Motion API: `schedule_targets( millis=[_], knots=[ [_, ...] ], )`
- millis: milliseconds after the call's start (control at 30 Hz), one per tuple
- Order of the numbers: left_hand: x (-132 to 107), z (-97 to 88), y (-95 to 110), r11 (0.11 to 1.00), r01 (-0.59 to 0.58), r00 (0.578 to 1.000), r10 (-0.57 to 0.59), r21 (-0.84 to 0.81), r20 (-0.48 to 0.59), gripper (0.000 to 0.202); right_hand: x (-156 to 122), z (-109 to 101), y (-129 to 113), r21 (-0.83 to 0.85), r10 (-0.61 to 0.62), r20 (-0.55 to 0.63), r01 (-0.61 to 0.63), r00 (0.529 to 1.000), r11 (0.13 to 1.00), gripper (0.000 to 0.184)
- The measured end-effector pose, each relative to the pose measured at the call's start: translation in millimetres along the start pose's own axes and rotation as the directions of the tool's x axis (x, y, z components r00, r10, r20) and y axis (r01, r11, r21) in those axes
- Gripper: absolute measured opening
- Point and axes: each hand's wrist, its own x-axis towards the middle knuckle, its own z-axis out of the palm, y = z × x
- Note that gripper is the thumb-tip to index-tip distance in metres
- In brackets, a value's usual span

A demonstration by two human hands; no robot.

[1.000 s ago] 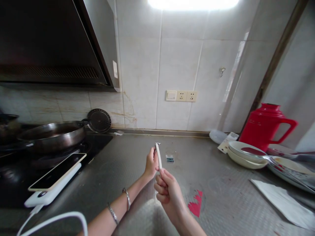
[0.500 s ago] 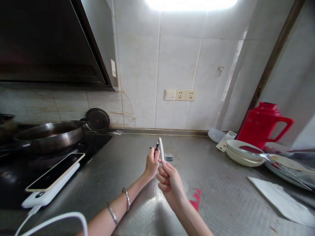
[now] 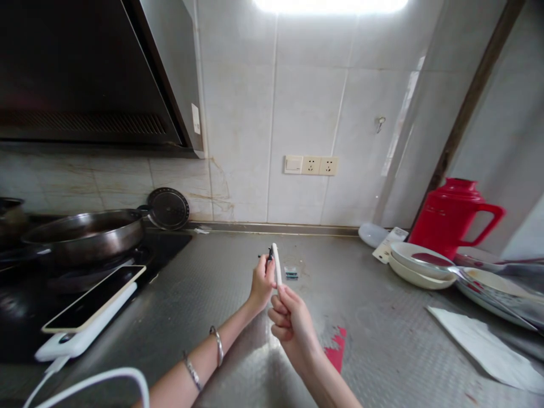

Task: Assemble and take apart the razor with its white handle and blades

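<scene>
A slim white stick with a rounded top [image 3: 277, 263] stands nearly upright, its lower end pinched between the thumb and fingers of my right hand [image 3: 295, 323]. My left hand [image 3: 262, 283] is closed on a small black piece [image 3: 269, 256], with a thin dark pin sticking out to its left. The stick runs close beside the black piece; whether they touch, I cannot tell. My left fingers partly hide the black piece. Just beyond the hands, a small clear and teal item [image 3: 291, 273] lies on the metal counter [image 3: 204, 294].
At left, a steel pan [image 3: 89, 232] sits on the black stove, with a phone [image 3: 97, 297] on a white power bank [image 3: 70, 343] in front. To the right are a red thermos [image 3: 450, 218], stacked bowls [image 3: 420, 272] and a white paper [image 3: 484, 345]. A red scrap [image 3: 336, 350] lies nearby.
My right hand and the white stick have shifted slightly down and left, so the stick now overlaps the black piece more. My left hand has barely moved.
</scene>
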Motion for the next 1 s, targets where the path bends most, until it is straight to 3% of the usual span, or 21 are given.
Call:
schedule_targets(
  millis=[133,300,500,567,633,700,800,900,1000],
  knots=[
    [2,-1.4,-2,1.0,-0.01,1.0,0.01,-0.002,-0.007,0.019,-5,0,5,-0.023,0.031,0.022,-0.03,0.999,0.999,0.041],
    [0,-0.6,1,1.0,-0.007,1.0,0.007,-0.014,0.002,0.022,1,1,-4,-0.01,-0.03,0.016,0.03,0.999,0.999,0.043],
    [4,-1.1,-4,1.0,0.001,1.0,-0.002,-0.015,-0.02,0.021,-5,-5,11,-0.033,0.027,0.004,-0.027,1.0,0.999,0.041],
    [5,-1.8,-6,1.0,-0.005,1.0,0.005,-0.013,-0.017,0.022,-6,-6,8,-0.074,-0.039,0.013,0.04,0.999,0.996,0.037],
    [5,-2.0,-8,1.0,-0.007,1.0,0.007,-0.015,-0.011,0.022,-1,-6,-4,-0.16,-0.198,0.014,0.198,0.98,0.967,0.032],
    [4,-1.9,-10,1.0,0.007,1.0,-0.007,-0.026,-0.005,0.022,11,-8,-24,-0.32,-0.389,0.037,0.379,0.921,0.868,0.028],
    [5,-1.9,-12,0.998,0.007,1.0,-0.006,-0.057,0.016,0.023,35,-17,-61,-0.585,-0.563,0.144,0.529,0.814,0.615,0.028],
    [6,-3.1,-12,0.996,-0.062,0.996,0.066,-0.068,0.058,0.022,57,-32,-93,-0.807,-0.649,0.186,0.492,0.737,0.327,0.04],
    [8,-5.7,-10,0.992,-0.117,0.987,0.122,-0.051,0.109,0.021,73,-48,-113,-0.944,-0.716,0.248,0.33,0.652,-0.027,0.053]
  ],
)
